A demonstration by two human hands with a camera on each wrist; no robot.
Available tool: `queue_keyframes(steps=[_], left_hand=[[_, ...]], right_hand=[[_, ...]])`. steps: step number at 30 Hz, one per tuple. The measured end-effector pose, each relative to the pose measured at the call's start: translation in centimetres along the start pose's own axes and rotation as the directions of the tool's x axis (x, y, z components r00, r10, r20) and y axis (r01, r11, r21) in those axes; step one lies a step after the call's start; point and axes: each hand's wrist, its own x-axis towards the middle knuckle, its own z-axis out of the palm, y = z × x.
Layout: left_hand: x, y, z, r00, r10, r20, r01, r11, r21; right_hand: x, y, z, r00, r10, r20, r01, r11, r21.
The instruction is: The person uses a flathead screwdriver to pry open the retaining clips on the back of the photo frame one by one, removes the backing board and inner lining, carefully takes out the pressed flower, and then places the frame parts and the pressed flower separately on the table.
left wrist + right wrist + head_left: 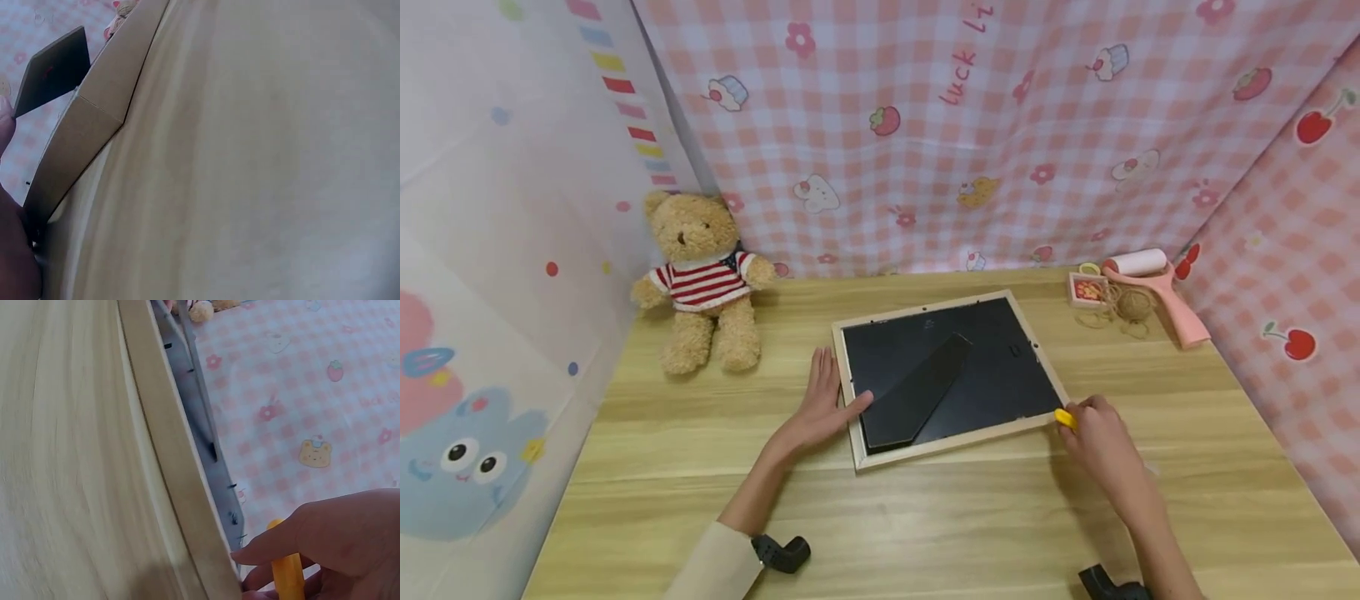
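A picture frame with a pale wooden border lies face down on the table, showing its black backing. Across the backing runs a black stand flap, also visible in the left wrist view. At the frame's left side rests my left hand, its fingers straight along the outer edge and its thumb over the backing near the flap. By the front right corner, my right hand grips a small yellow tool; its working end is hidden. Small dark tabs stick up along the border's inner edge.
A teddy bear in a striped shirt sits at the back left. Towards the back right are a pink lint roller, a ball of twine and a small box. Patterned cloth hangs behind the table.
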Motion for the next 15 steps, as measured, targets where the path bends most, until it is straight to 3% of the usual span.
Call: queue_keyframes(steps=[7, 12, 15], left_hand=[[1.9, -0.3, -1.1, 0.999, 0.008, 0.052, -0.007, 1.0, -0.025], [2.0, -0.3, -1.5, 0.999, 0.028, 0.031, -0.025, 0.997, -0.077], [1.1, -0.2, -1.4, 0.999, 0.046, 0.026, -0.043, 0.994, -0.103]], right_hand=[[-1.4, -0.6, 0.0, 0.997, 0.064, 0.034, -0.065, 0.997, 0.029], [-1.8, -1.0, 0.0, 0.994, 0.1, 0.033, -0.102, 0.991, 0.081], [-1.9, -1.7, -0.6, 0.992, 0.109, -0.061, -0.1, 0.987, 0.125]])
